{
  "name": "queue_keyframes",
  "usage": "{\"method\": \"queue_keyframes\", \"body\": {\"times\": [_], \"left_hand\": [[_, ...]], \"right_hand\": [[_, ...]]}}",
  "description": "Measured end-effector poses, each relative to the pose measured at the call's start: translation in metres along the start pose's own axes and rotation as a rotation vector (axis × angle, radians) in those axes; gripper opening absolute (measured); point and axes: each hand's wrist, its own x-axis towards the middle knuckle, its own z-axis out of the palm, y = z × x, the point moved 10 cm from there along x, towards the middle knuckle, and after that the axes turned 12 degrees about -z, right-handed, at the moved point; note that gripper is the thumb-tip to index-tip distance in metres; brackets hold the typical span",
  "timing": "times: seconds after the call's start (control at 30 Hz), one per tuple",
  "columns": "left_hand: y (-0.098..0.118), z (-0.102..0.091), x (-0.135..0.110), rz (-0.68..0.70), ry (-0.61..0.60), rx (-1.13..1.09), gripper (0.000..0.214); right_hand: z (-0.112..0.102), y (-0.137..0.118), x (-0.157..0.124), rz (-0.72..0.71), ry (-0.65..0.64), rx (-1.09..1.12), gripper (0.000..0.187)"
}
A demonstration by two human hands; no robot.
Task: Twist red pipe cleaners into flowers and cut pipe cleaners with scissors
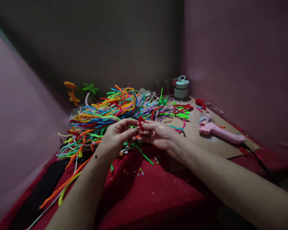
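Both hands meet above the front edge of a big pile of coloured pipe cleaners. My left hand and my right hand each pinch a short red pipe cleaner piece between fingertips, and the piece is bent into a small loop sticking up between them. The fingers of both hands are curled close together around it.
A red cloth covers the table. A brown board lies at the right with a pink glue gun and its black cord. A pale green round container stands at the back. Orange and green pipe-cleaner flowers stand back left. Walls close in on three sides.
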Motion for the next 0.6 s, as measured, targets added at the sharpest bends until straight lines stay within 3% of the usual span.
{"method": "queue_keyframes", "body": {"times": [0.3, 0.5, 0.6], "left_hand": [[-0.021, 0.021, 0.007, -0.090, -0.056, -0.055, 0.031], [-0.013, 0.021, 0.004, 0.006, -0.022, 0.093, 0.017], [-0.014, 0.024, 0.002, -0.037, -0.042, 0.107, 0.018]], "right_hand": [[0.008, 0.005, -0.005, 0.039, 0.048, 0.134, 0.015], [0.003, 0.005, -0.003, 0.054, 0.101, 0.130, 0.015], [-0.001, 0.001, -0.001, 0.019, 0.106, 0.077, 0.012]]}}
